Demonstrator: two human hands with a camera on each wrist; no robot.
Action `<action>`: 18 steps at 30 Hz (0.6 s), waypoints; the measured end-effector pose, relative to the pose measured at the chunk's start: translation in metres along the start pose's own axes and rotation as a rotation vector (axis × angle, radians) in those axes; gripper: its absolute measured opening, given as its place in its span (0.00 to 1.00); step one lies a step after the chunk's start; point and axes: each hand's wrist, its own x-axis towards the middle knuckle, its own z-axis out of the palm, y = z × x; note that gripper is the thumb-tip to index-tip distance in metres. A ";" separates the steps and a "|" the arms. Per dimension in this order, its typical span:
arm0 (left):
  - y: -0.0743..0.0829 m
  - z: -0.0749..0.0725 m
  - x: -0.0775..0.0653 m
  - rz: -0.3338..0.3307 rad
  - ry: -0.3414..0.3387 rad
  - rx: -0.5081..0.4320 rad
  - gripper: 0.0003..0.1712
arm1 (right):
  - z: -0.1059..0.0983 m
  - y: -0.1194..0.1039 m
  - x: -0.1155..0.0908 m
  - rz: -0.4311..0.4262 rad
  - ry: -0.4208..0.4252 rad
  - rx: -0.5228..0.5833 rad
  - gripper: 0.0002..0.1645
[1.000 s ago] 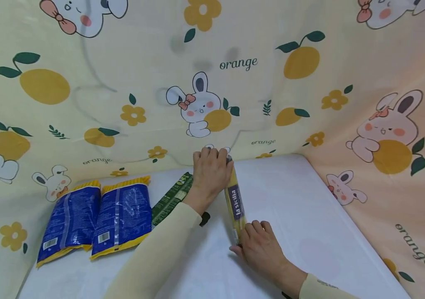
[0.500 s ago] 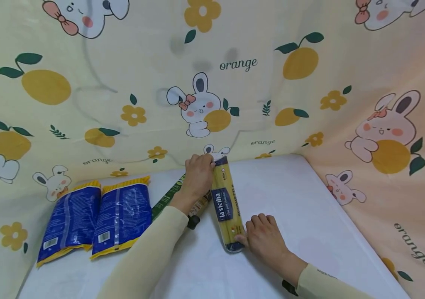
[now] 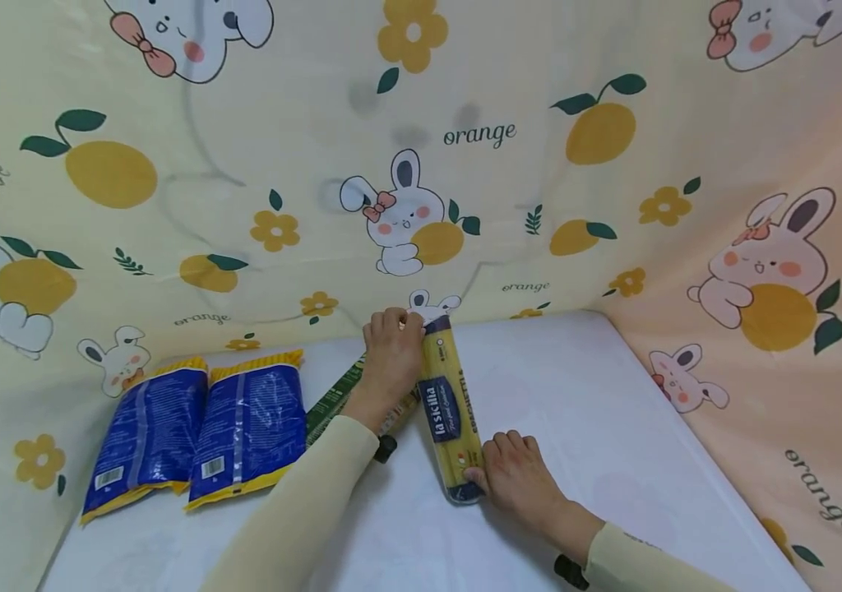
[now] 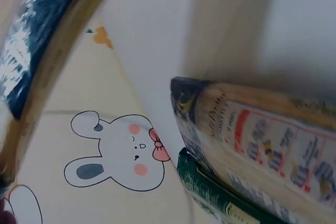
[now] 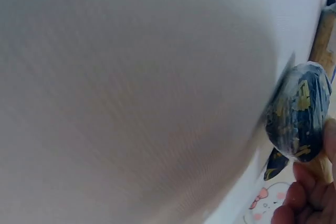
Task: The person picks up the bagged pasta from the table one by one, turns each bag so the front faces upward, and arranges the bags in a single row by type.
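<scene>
A long clear pack of spaghetti (image 3: 449, 411) with a dark blue label stands tilted over the white table, its printed face turned toward me. My left hand (image 3: 393, 353) grips its far top end. Down at the near end, my right hand (image 3: 520, 477) pinches the pack, thumb on the front. The right wrist view shows the dark, crinkled pack end (image 5: 299, 111) beside curled fingers (image 5: 310, 198). Behind my left forearm lie a second pasta pack (image 4: 273, 135) and a green pack (image 3: 335, 399) side by side, both partly hidden in the head view.
Two blue and yellow bags (image 3: 247, 427) lie side by side at the left of the white table (image 3: 576, 395). A cream cloth (image 3: 303, 148) with rabbits and oranges hangs behind and along the sides.
The spaghetti pack has turned from its narrow edge to its broad front. My left hand has shifted left with the top end, and more of the pasta pack behind it shows.
</scene>
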 end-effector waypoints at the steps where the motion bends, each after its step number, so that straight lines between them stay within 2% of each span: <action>1: 0.001 0.002 0.000 0.018 0.019 0.022 0.09 | -0.002 0.000 -0.001 0.016 -0.012 0.021 0.27; 5: 0.007 0.010 0.000 0.090 0.045 0.101 0.09 | -0.013 0.003 -0.010 0.078 -0.065 0.088 0.25; 10: 0.011 0.021 0.000 0.172 -0.028 0.209 0.07 | -0.031 0.007 -0.021 0.159 -0.138 0.125 0.23; 15: 0.015 0.033 0.000 0.187 -0.128 0.266 0.07 | -0.040 0.008 -0.028 0.202 -0.179 0.138 0.22; 18: 0.016 0.041 0.000 0.202 -0.158 0.299 0.05 | -0.039 0.009 -0.031 0.206 -0.196 0.126 0.22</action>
